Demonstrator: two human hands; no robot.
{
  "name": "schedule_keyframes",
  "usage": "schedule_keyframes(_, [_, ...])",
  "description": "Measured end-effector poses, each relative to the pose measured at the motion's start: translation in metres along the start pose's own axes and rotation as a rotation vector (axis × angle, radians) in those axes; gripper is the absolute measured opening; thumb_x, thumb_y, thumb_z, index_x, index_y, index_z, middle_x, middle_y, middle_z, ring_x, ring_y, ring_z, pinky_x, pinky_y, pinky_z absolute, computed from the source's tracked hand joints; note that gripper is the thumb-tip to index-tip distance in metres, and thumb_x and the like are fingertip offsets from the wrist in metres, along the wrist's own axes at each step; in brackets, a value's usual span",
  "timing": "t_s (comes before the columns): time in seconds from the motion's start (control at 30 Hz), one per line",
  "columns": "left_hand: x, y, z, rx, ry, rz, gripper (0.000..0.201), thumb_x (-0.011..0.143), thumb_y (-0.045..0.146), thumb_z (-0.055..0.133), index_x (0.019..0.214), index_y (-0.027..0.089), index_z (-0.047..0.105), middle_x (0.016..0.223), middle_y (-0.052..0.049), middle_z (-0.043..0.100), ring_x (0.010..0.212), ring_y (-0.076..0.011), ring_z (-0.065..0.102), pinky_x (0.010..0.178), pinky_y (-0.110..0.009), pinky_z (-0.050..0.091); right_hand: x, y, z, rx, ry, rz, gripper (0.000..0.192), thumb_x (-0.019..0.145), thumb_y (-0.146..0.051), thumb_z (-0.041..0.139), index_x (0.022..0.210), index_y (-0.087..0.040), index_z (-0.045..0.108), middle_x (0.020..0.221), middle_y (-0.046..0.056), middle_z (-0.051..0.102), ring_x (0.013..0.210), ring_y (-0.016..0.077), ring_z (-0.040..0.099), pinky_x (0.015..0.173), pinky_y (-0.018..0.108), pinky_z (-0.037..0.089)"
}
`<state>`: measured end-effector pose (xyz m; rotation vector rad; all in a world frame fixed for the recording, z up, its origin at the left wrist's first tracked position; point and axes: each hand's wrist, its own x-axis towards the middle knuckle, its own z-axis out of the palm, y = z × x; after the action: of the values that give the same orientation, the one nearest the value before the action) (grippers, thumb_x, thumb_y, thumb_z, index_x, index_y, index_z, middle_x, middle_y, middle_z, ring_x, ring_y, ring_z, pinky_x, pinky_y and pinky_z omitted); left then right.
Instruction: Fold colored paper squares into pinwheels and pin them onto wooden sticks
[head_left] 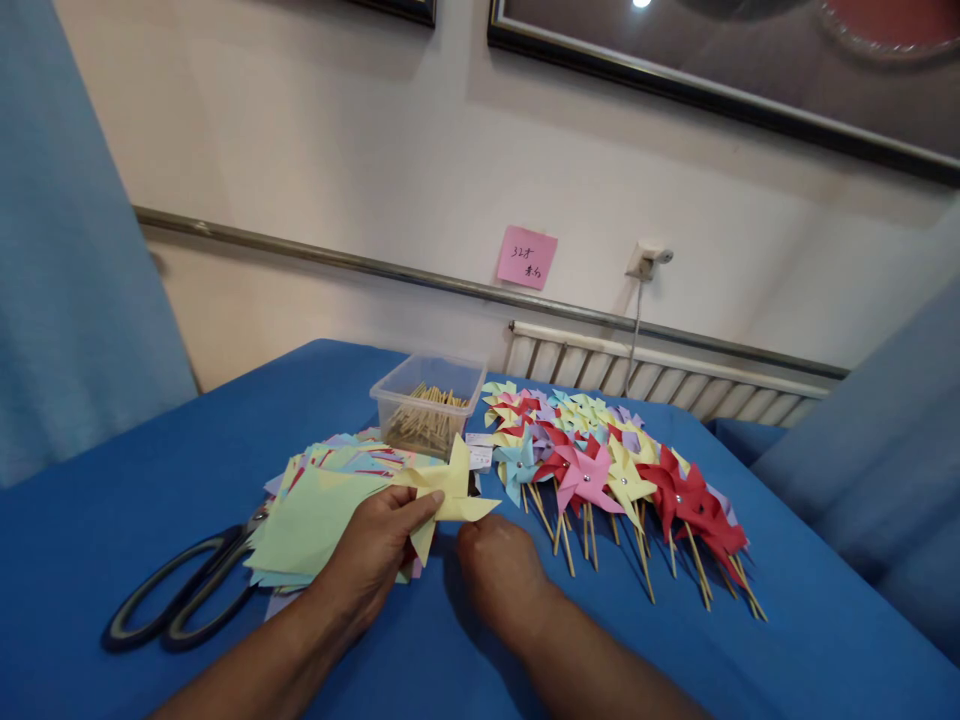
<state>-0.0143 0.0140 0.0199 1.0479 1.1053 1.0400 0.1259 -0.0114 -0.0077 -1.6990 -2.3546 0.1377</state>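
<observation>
A pale yellow paper pinwheel [452, 487] is pinched at its middle by my left hand [386, 530], thumb on top. Close to its right, my right hand [502, 570] is closed, knuckles up, by the pinwheel's lower right blade. Whatever lies in its fingers is hidden. Under and behind my left hand is a stack of coloured paper sheets [322, 525], pale green on top. Large dark-handled scissors [187, 585] lie at the left, their blades hidden by the paper. Behind the pinwheel stands a clear plastic box [390, 405] holding many thin wooden sticks [427, 415].
Several rows of finished pinwheels [589, 475] on sticks lie at the right of the blue-covered table [187, 440]. Small white labels [478, 452] sit near the box. A radiator [570, 365], a metal pipe [352, 263] and a pink note [527, 257] are at the wall.
</observation>
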Motion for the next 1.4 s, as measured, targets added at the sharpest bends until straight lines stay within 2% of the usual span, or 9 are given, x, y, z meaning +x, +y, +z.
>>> schedule_keyframes(0.17, [-0.001, 0.001, 0.000, 0.019, -0.007, 0.006, 0.034, 0.067, 0.046, 0.069, 0.065, 0.014, 0.058, 0.050, 0.001, 0.057, 0.037, -0.0118, 0.050, 0.030, -0.021, 0.036, 0.000, -0.005, -0.005, -0.132, -0.043, 0.029, 0.023, 0.077, -0.008, 0.051, 0.092, -0.011, 0.069, 0.084, 0.014, 0.070, 0.077, 0.0259, 0.067, 0.064, 0.031, 0.053])
schedule_keyframes(0.57, [0.005, -0.001, -0.001, 0.061, -0.028, 0.005, 0.032, 0.071, 0.045, 0.068, 0.065, 0.015, 0.058, 0.048, 0.002, 0.055, 0.036, -0.0107, 0.046, 0.032, -0.021, 0.037, 0.003, -0.005, -0.007, -0.118, -0.051, 0.066, 0.026, 0.078, -0.005, 0.049, 0.094, -0.011, 0.070, 0.088, 0.016, 0.071, 0.081, 0.0271, 0.068, 0.065, 0.033, 0.054])
schedule_keyframes(0.73, [0.004, -0.001, -0.001, 0.106, -0.032, 0.016, 0.035, 0.071, 0.048, 0.067, 0.066, 0.015, 0.058, 0.049, 0.002, 0.054, 0.037, -0.0100, 0.045, 0.033, -0.021, 0.038, 0.004, 0.001, -0.009, -0.087, -0.035, 0.010, 0.024, 0.075, -0.007, 0.053, 0.090, -0.013, 0.071, 0.088, 0.014, 0.072, 0.082, 0.0258, 0.068, 0.070, 0.031, 0.054])
schedule_keyframes(0.93, [0.004, 0.000, 0.000, 0.120, -0.027, 0.010, 0.034, 0.069, 0.046, 0.069, 0.068, 0.013, 0.060, 0.051, 0.001, 0.056, 0.039, -0.0104, 0.047, 0.033, -0.020, 0.037, 0.008, 0.010, -0.001, -0.017, 0.024, -0.001, 0.034, 0.076, -0.012, 0.056, 0.108, -0.018, 0.066, 0.100, 0.009, 0.072, 0.087, 0.0266, 0.067, 0.074, 0.032, 0.053])
schedule_keyframes(1.2, [0.005, -0.004, -0.002, 0.100, -0.036, 0.017, 0.033, 0.072, 0.045, 0.067, 0.067, 0.014, 0.060, 0.050, 0.002, 0.055, 0.037, -0.0095, 0.046, 0.033, -0.020, 0.037, 0.007, 0.016, 0.005, 0.060, 0.146, 0.053, 0.024, 0.077, -0.013, 0.056, 0.095, -0.022, 0.068, 0.092, 0.005, 0.073, 0.080, 0.0227, 0.067, 0.068, 0.026, 0.049])
schedule_keyframes(1.4, [0.002, -0.002, 0.000, 0.101, -0.016, 0.012, 0.030, 0.072, 0.043, 0.067, 0.070, 0.013, 0.061, 0.051, 0.002, 0.055, 0.039, -0.0094, 0.047, 0.033, -0.020, 0.037, 0.004, 0.019, 0.009, 0.092, 0.161, 0.092, 0.021, 0.079, -0.016, 0.056, 0.094, -0.022, 0.068, 0.088, 0.006, 0.072, 0.077, 0.0213, 0.065, 0.065, 0.025, 0.045])
